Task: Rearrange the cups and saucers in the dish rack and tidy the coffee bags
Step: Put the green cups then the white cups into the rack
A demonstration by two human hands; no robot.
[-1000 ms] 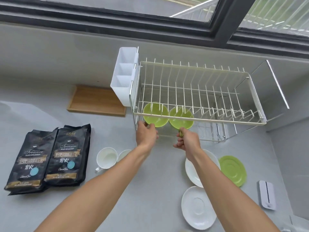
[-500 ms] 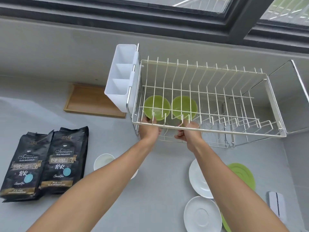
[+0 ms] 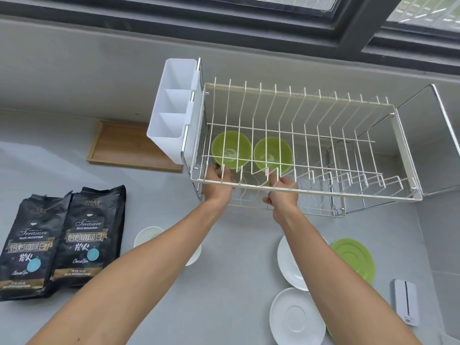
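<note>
Two lime-green cups (image 3: 231, 150) (image 3: 273, 153), round and glossy, sit side by side in the wire dish rack (image 3: 306, 190), just beyond my left grip (image 3: 219, 181) and right grip (image 3: 282, 192); each grip curls around its cup's hidden handle.

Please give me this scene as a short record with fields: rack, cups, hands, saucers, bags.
rack: white wire dish rack on the grey counter
cups in rack: two green cups, side by side on the lower level
hands: left hand and right hand, each at one green cup
saucers on counter: two white saucers, green saucer
bags: two black coffee bags, lying flat
</note>
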